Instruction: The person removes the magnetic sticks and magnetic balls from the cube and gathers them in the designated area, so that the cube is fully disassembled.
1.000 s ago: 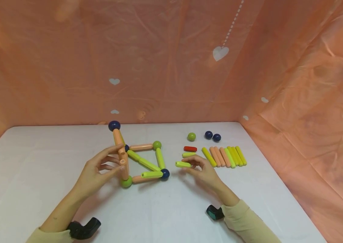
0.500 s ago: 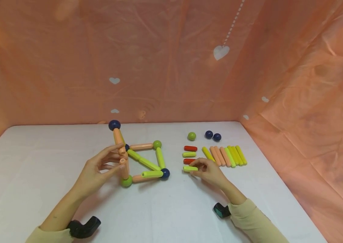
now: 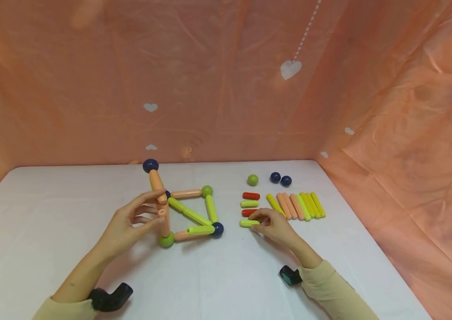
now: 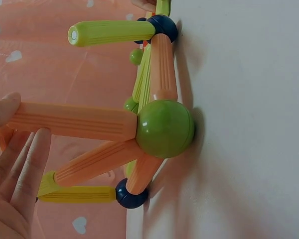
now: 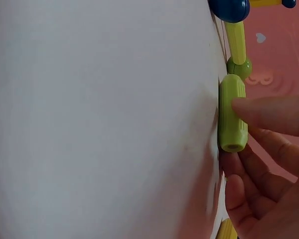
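My left hand pinches the raised end of an orange magnetic stick, which rises from a green ball at the near-left corner of a stick-and-ball frame. A second orange stick slants down from a raised dark blue ball, its lower end by my left fingertips. A yellow-green stick stands up from the frame's near-right blue ball. Between thumb and fingers, my right hand pinches a short light green stick at the white table's surface, below a short red stick partly hidden by fingers.
Beyond the right hand lie a short green stick and a short red stick. A row of longer orange and yellow sticks is farther right. Behind them are a loose green ball and two blue balls.
My right hand has moved right and slightly nearer, bringing the short green stick down in line with the other short sticks. The left hand and frame have stayed in place.
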Available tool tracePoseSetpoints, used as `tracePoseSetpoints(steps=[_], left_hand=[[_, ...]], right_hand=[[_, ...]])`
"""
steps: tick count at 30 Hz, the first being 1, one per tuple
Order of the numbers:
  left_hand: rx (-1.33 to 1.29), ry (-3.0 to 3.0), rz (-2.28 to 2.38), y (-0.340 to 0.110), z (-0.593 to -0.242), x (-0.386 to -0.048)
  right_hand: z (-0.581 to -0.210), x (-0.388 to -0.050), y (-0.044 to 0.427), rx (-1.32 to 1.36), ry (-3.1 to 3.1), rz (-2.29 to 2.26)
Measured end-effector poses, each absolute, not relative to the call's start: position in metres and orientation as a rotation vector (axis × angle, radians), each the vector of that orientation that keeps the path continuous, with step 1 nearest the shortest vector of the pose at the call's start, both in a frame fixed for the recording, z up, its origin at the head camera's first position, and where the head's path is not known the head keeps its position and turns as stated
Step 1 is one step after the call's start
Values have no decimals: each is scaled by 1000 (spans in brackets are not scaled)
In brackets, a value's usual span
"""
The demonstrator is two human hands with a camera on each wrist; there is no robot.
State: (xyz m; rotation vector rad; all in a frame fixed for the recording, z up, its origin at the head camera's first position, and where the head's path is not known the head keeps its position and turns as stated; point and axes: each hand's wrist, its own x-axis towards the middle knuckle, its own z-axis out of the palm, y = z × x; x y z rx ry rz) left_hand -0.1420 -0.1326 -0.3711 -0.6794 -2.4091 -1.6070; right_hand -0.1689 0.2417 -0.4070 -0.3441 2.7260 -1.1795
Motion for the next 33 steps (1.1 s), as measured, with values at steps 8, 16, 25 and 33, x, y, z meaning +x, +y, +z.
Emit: tracePoseSetpoints(steps=[8,16,25,33], left_hand=[[-682,-2417,-1612,-132,-371,-142],[-672,-2416,-1599,-132,-370,-142],[-672,-2414,-1603,-132,-370,-142],[-667,-2408,-1611,-131,-369,-141]], right_hand=[[-401,-167,237,-341,2747,-1191],[-395,-168,220,-537,2693,-1439],[-397,-167,190,-682,2522,-1514],[-399,-167,168,-853,2480,-1444]])
